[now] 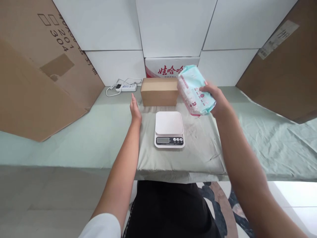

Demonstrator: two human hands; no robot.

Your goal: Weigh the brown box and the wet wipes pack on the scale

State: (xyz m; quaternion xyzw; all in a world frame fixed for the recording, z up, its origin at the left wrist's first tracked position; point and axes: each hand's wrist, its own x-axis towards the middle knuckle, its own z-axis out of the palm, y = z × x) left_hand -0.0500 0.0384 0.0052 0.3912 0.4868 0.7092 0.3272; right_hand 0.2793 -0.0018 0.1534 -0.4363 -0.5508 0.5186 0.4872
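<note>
My right hand (218, 99) grips the right end of a soft teal and pink pack of wipes (195, 91), held tilted in the air behind and to the right of the kitchen scale (169, 127). The scale is white, with a flat square top, a small display and several buttons at its front. My left hand (135, 109) is held edge-on with its fingers stretched up, left of the scale and near the brown cardboard box (159, 92). Nothing shows in it. The fingers under the pack are hidden.
A white power strip (126, 87) with a looped cable lies at the back left. Behind the brown box stands a white carton (163, 67) with red lettering. Large cardboard sheets flank the table on the left (49, 82) and right (284, 76). Pale green cloth (99, 145) covers the table.
</note>
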